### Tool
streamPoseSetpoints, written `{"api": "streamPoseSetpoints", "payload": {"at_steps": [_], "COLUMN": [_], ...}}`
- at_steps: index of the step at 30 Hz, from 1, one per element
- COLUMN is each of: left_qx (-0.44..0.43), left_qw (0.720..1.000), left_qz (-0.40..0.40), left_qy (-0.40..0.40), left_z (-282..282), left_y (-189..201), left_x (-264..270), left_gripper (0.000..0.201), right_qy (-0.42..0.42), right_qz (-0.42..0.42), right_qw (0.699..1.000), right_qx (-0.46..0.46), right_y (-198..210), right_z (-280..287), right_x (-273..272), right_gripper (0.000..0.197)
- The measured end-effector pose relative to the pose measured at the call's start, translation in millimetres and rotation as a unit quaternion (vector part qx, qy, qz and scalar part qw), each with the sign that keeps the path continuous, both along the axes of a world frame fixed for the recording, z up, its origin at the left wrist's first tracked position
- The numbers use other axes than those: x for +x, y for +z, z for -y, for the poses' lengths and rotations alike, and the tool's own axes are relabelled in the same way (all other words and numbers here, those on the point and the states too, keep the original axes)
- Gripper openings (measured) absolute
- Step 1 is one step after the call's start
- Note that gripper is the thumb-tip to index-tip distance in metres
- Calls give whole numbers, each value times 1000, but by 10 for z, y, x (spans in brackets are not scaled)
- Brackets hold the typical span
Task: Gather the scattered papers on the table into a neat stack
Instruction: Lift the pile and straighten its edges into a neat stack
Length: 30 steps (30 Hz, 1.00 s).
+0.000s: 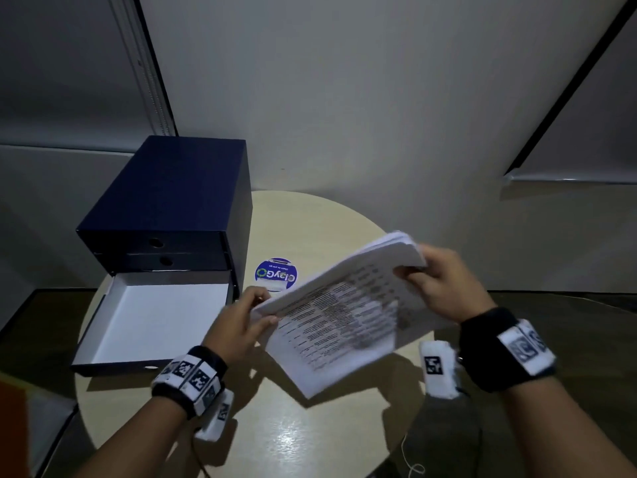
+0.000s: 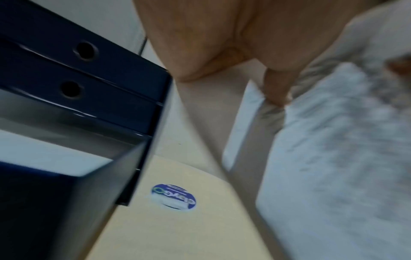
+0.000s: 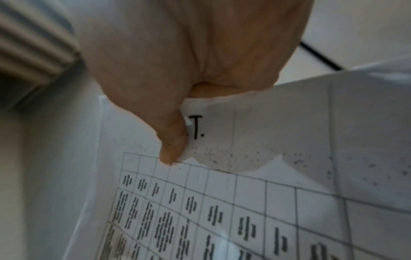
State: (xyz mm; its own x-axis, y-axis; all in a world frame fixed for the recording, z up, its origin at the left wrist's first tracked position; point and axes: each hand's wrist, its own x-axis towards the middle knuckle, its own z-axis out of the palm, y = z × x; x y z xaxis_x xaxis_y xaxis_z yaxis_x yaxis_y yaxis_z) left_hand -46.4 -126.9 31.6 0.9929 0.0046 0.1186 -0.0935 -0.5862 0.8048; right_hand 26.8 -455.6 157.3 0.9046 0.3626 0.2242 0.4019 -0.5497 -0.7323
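Note:
A thick bundle of printed white papers hangs tilted above the round beige table. My left hand pinches its left edge, thumb on top and fingers beneath. My right hand grips the far right corner, thumb pressed on the top sheet. In the right wrist view my thumb lies on a page with a printed grid. In the left wrist view the papers are blurred, with my left hand at their edge.
A dark blue drawer box stands at the table's left, its bottom drawer pulled out and showing a white inside. A round blue sticker lies on the table beside the box. Walls rise behind the table.

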Motion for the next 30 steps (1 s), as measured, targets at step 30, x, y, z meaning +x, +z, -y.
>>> {"api": "streamPoseSetpoints", "payload": {"at_steps": [30], "left_qx": [-313], "left_qw": [927], "left_qz": [-10], "left_qy": [208], "left_z": [212], "left_y": [-206], "left_x": [-17], "left_gripper": [20], "right_qy": [-268], "right_qz": [-148], "right_qw": [908], "right_qx": [286], "right_y": [-1468], "right_z": [-213], "right_x": [-453], "right_gripper": [25]}}
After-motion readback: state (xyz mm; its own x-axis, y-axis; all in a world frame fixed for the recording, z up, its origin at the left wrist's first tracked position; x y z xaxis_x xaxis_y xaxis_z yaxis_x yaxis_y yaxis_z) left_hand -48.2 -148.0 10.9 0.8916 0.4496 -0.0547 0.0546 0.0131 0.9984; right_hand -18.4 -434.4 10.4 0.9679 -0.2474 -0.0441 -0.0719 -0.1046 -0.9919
